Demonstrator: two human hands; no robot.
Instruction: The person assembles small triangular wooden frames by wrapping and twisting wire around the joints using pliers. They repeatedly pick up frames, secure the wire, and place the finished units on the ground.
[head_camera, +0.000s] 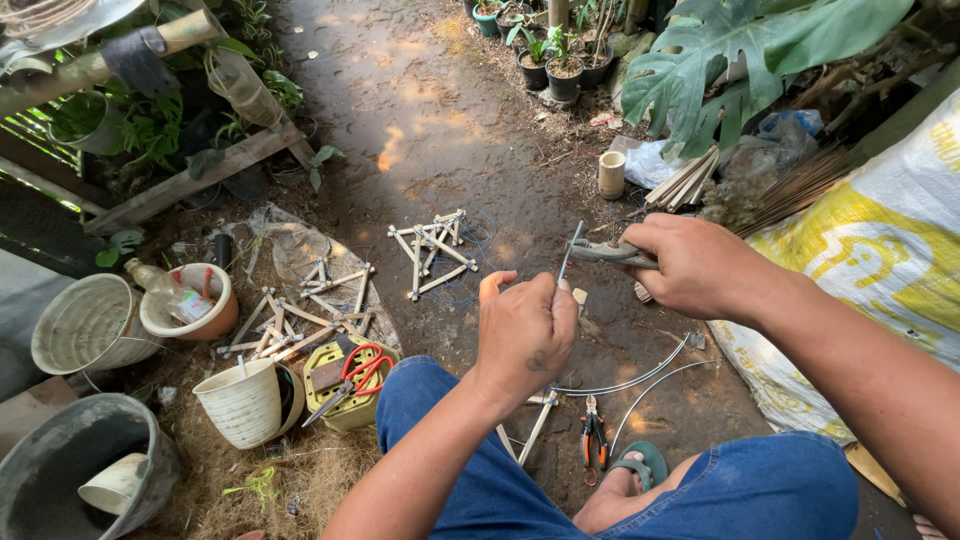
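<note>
While the person sits low on the wet ground (440, 120) with knees in blue jeans, both hands work in front of them. Their right hand (700, 268) is closed around the handles of grey pliers (605, 252), whose tip meets a thin wire (568, 252) standing nearly upright. Their left hand (525, 335) is curled shut just below, fingers pinching the lower part of that wire. Beyond the hands, small bamboo-stick frames (432, 250) lie on the ground, with more of them to the left beside a brown bowl (190, 300). Red-handled scissors (355, 378) rest on a yellow box (345, 385) next to a white woven pot (240, 400). Near the sandalled foot lie small orange-handled pliers (594, 437) and long curved lengths of wire (640, 378).
</note>
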